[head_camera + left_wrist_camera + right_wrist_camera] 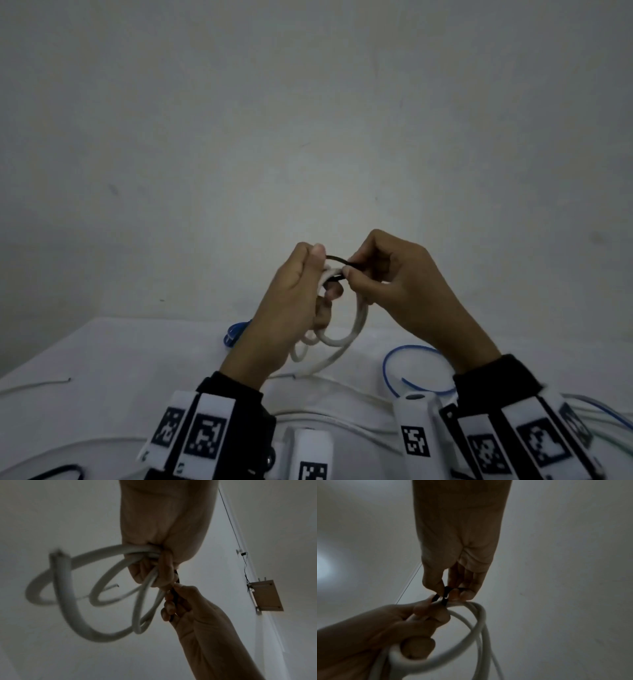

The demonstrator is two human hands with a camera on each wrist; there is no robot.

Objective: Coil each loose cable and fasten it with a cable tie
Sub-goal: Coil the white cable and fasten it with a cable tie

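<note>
Mid-air, both hands raised above the white table [102,359]. Left hand [291,301] has its fingers curled tight around the gathered loops of the white cable [346,337], coil hanging below. Right hand [394,277] pinches a black cable tie [337,259] between thumb and fingertips, the tie looped around the bundle beside the left thumb. Loose blue cable [394,356] lies on the table near right; a coiled blue one [234,334] far left.
</note>
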